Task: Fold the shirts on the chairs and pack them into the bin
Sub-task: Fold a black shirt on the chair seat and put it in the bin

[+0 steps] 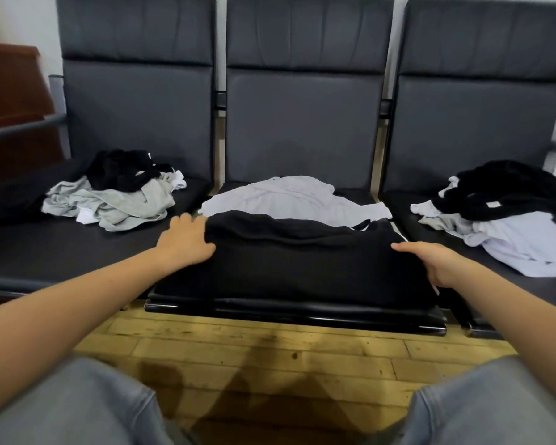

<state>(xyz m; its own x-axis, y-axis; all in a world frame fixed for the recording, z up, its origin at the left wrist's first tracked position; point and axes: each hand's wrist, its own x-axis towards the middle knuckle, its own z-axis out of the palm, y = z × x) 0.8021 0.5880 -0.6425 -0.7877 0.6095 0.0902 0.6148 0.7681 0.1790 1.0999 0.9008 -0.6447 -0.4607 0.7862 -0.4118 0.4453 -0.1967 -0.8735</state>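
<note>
A black shirt (296, 261) lies spread over the front of the middle chair seat, partly covering a white shirt (289, 197) behind it. My left hand (185, 240) holds the black shirt's left edge, fingers tucked under the cloth fold. My right hand (437, 260) grips its right edge, thumb on top. A heap of black and grey shirts (116, 191) sits on the left chair. Another heap of black and white shirts (501, 213) sits on the right chair. No bin is in view.
Three dark padded chairs (302, 123) stand joined in a row against a white wall. A brown wooden cabinet (10, 91) stands at far left. Wooden floor (270, 364) lies below, with my knees in grey trousers at the bottom corners.
</note>
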